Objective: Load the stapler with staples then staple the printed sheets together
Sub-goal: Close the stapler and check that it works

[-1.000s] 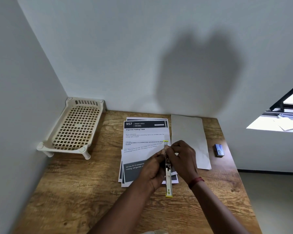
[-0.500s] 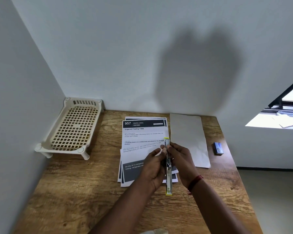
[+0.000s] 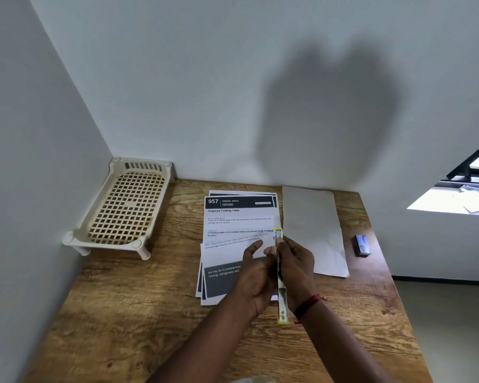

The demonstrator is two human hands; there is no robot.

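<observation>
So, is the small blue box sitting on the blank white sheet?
No, the small blue box lies on the wooden table, right of the blank white sheet, apart from it.

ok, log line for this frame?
stapler: opened flat over printed sheets | left hand: holds it | right hand: pinches it | blue box: untouched

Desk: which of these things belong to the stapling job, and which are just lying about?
For the job: stapler, held by left hand and right hand; printed sheets; small blue box, probably staples.
Lying about: cream rack; plain sheet.
</observation>
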